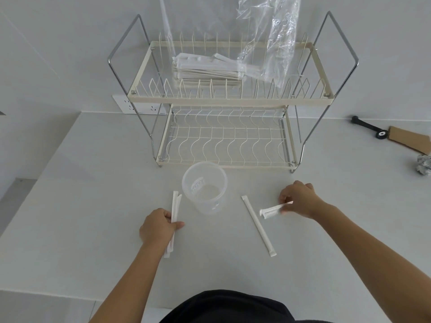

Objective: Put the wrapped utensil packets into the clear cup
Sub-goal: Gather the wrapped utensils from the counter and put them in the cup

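Observation:
The clear cup (pixel 205 186) stands upright and empty on the white counter, in front of the rack. My left hand (pixel 156 227) grips two long white wrapped packets (pixel 175 207) just left of the cup, their tips pointing away from me. My right hand (pixel 298 199) pinches the end of another white packet (pixel 271 210), lifted slightly to the right of the cup. One more wrapped packet (pixel 258 225) lies loose on the counter between the cup and my right hand. A stack of several packets (pixel 205 68) rests on the rack's upper shelf.
A two-tier cream wire dish rack (pixel 224 99) stands behind the cup, with a crinkled clear plastic bag (pixel 272 38) hanging over its upper shelf. A black tool (pixel 367 128), brown cardboard (pixel 410 139) and a foil ball (pixel 423 164) lie at the far right. A wall socket (pixel 140 106) sits behind the rack.

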